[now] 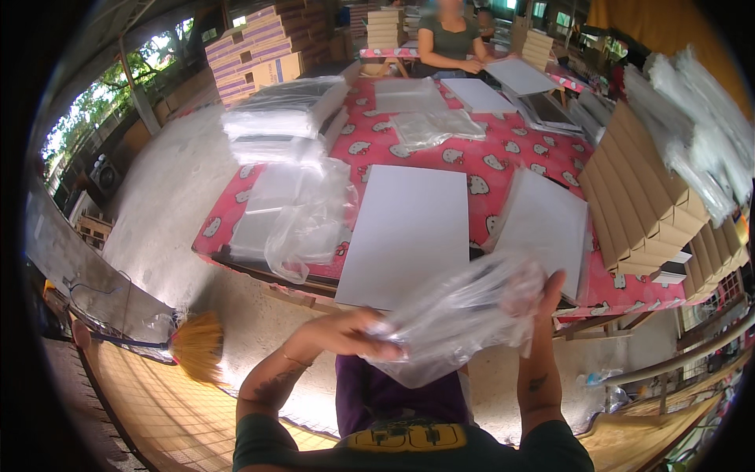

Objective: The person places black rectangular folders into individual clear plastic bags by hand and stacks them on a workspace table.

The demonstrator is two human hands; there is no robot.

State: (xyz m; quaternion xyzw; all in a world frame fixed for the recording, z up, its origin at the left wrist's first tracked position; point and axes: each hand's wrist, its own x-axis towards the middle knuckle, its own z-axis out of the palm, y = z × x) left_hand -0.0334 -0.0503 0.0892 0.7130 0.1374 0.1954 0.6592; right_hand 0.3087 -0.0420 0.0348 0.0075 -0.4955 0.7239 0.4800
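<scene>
Clear plastic bag (pixel 456 315), crumpled and blurred, sits low in the centre of the frame, held up between both hands in front of the near edge of the table (pixel 409 153). The left hand (pixel 358 334) is closed on the bag's lower left part, its fingers curled into the film; how tight the hold is cannot be made out through the blur. The right hand (pixel 549 295) stands upright at the bag's right end with its fingers raised along the plastic, which wraps over them and hides the fingertips, so the exact hold there is unclear. Both forearms rise from the lower edge, and the bag's bottom hangs over the person's purple garment.

Behind the bag, at the middle of the frame, a large white sheet (pixel 409 232) lies flat on the pink patterned cloth; its near edge is hidden by the bag. A second white sheet (pixel 546 228) lies just to its right, tilted, with its lower corner covered by the bag and the right hand. At centre left, loose plastic bags (pixel 303 220) are heaped over a flat pile, and further up left lies a stack of bagged sheets (pixel 287 106). At the right, folded cardboard boxes (pixel 641 197) stand in a leaning row, partly cut off by the dark rim. At top centre another person (pixel 448 39) is at the far end of the table, only partly in view. A straw broom (pixel 197 346) lies at lower left.
</scene>
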